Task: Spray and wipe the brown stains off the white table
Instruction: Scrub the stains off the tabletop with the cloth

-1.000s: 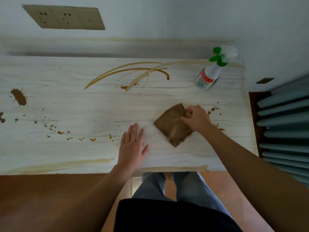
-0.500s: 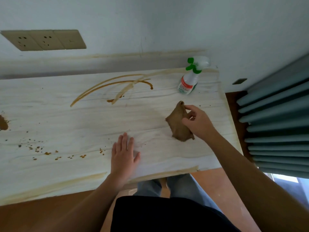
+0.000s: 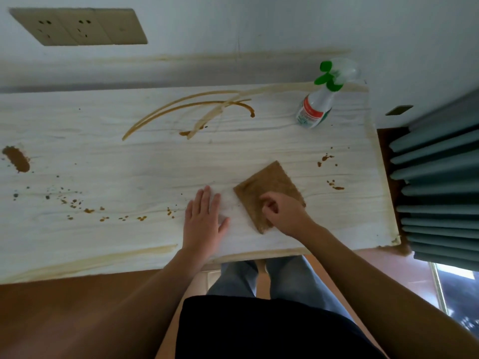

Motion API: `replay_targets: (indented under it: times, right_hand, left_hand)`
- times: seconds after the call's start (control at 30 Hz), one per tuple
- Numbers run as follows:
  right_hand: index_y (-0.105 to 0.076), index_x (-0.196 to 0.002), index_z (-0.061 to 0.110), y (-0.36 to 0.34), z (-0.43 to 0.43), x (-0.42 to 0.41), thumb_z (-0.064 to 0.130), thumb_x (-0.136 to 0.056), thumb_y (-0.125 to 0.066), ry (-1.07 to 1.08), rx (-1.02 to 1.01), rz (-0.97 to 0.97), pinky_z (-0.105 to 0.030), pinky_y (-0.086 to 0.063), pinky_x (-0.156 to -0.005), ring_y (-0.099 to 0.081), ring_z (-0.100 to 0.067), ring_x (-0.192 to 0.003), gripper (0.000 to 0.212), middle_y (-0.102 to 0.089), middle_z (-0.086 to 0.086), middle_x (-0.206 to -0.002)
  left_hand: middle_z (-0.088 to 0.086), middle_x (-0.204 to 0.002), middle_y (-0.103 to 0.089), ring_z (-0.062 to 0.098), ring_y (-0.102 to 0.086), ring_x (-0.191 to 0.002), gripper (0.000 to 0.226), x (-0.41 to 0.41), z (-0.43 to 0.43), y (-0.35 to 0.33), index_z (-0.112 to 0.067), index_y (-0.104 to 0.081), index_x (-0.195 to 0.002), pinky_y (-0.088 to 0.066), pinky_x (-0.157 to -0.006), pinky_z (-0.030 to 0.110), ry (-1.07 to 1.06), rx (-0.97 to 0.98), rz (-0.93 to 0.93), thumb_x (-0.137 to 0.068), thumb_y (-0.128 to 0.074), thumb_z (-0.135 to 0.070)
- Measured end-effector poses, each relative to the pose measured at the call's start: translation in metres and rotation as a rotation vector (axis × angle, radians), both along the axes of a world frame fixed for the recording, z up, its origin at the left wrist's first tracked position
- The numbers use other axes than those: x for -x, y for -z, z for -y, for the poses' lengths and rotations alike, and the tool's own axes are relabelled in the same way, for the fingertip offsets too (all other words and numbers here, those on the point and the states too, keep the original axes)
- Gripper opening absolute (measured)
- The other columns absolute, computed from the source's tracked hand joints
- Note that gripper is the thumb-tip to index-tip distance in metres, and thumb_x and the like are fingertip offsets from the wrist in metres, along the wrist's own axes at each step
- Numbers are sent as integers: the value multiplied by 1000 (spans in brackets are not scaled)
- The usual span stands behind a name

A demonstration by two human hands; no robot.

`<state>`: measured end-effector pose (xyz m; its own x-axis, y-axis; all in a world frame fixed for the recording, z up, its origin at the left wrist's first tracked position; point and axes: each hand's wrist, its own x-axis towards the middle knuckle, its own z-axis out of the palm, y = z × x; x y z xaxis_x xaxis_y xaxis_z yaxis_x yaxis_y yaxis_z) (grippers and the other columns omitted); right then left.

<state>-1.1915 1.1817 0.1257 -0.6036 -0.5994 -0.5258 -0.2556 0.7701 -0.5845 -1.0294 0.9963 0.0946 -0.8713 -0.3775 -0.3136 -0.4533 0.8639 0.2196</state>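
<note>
Spray bottle (image 3: 316, 107): clear body, green trigger head, red-and-green label with writing too small to read; contents cannot be told. Stands at the far right of the bench (image 3: 103, 164), near the wall, well apart from both hands.

Cloth (image 3: 267, 193): brown, square, lying flat on the white bench near its front edge. Half a second ago it was bunched and farther right; now it is spread open and nearer the left hand.

Right hand (image 3: 283, 215): fingers curled, grip narrow, pressed down on the cloth's near corner.

Left hand (image 3: 204, 220): flat, fingers spread wide, palm on the bare bench just beside the cloth, holding nothing. It rests as it did before.

Brown stains: long curved streaks (image 3: 191, 107) at the far middle; a thick blot (image 3: 16, 159) at the left; scattered spots (image 3: 85, 207) along the front left; small spatters (image 3: 328, 159) right of the cloth.

Wall sockets (image 3: 77, 25): beige plate above the bench, left.

Curtain (image 3: 438, 182): grey-green pleats at the right.
</note>
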Motion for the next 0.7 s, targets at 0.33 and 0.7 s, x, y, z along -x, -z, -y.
replay_targets:
  times: [0.33, 0.7]
  right_hand:
    - [-31, -156, 24, 13, -22, -11, 36, -101, -43, -391, -97, -450, -42, -8, -124, -15, -21, -153, 58, -23, 2, -165]
    - [-8, -160, 22, 18, -3, 9, 55, -99, -30, -229, -323, -429, -55, -6, -124, 4, -35, -154, 72, 0, -6, -168]
  left_hand:
    - [12, -170, -8, 29, -5, -157, 75, -2, -1, 0, -16, -23, -160, -11, -126, 45, -2, 2, 20, -99, -42, -55]
    - [12, -170, -4, 28, 0, -158, 74, -2, -2, 0, -16, -19, -161, -7, -127, 45, 0, 12, 23, -101, -36, -56]
